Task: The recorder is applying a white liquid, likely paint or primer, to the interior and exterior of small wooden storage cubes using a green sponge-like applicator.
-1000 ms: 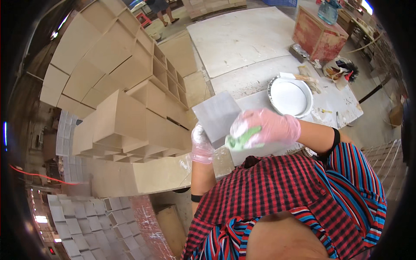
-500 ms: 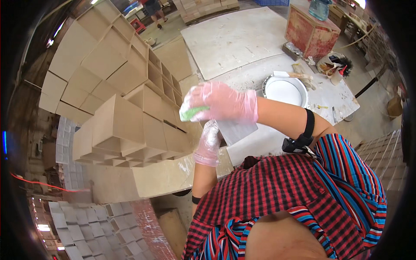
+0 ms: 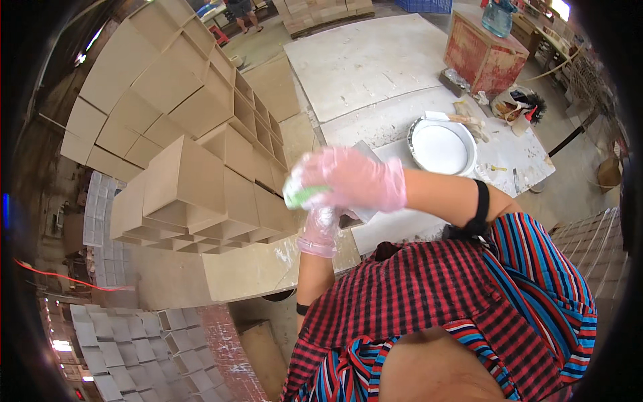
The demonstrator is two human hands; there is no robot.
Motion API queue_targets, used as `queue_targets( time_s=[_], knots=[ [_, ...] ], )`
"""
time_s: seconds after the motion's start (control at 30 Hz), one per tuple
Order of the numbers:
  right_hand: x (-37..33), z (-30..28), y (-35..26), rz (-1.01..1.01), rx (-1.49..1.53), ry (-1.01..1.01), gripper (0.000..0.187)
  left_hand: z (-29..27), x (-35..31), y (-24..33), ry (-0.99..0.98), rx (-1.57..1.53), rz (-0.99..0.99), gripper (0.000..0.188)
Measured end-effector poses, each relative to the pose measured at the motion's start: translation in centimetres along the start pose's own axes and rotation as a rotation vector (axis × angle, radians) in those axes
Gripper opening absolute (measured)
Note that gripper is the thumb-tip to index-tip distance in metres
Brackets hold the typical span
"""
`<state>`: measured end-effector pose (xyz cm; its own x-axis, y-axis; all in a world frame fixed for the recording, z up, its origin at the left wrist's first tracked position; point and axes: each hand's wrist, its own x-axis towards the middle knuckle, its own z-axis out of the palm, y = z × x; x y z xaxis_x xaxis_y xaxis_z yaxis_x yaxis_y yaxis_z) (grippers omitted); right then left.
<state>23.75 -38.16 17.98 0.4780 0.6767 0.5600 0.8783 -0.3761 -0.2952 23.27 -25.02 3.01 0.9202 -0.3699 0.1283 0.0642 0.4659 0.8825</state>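
Grey box (image 3: 368,151) held up, mostly hidden behind right hand (image 3: 351,177). Visible strips pale grey, seemingly coated; hidden faces, cannot tell. Piece likely midway. Brown boxes (image 3: 241,177) piled at left look bare, so much apparently left; greyish boxes (image 3: 144,352) at lower left look coated. Right fingers curled around green sponge (image 3: 308,196); contact with box unclear. Left hand (image 3: 320,231) appears to grip box, fingers partly covered. Beyond: tub (image 3: 414,153) of white liquid on table (image 3: 368,60).
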Motion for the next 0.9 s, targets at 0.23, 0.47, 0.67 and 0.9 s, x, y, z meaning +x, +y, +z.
queue_targets(
  time_s=[0.23, 0.47, 0.67, 0.9],
  knots=[
    [-4.5, -3.8, -3.4, 0.482, 0.777, 0.180, 0.033, 2.7, -1.0, 4.8, 0.010, 0.073, -0.072, 0.032],
    [-8.2, -5.1, -2.4, 0.859, 0.945, 0.800, 0.034, 3.4, -2.3, 5.5, 0.014, 0.188, 0.226, 0.027],
    [-10.8, -4.0, -3.7, 0.831, 0.851, 0.959, 0.035, 4.1, -3.1, 6.9, -0.177, 1.179, 0.538, 0.023],
    [-10.5, -3.5, -6.2, 0.792, 0.825, 0.923, 0.036, 4.1, -6.1, 7.2, -0.082, 0.959, 0.549, 0.034]
  ],
)
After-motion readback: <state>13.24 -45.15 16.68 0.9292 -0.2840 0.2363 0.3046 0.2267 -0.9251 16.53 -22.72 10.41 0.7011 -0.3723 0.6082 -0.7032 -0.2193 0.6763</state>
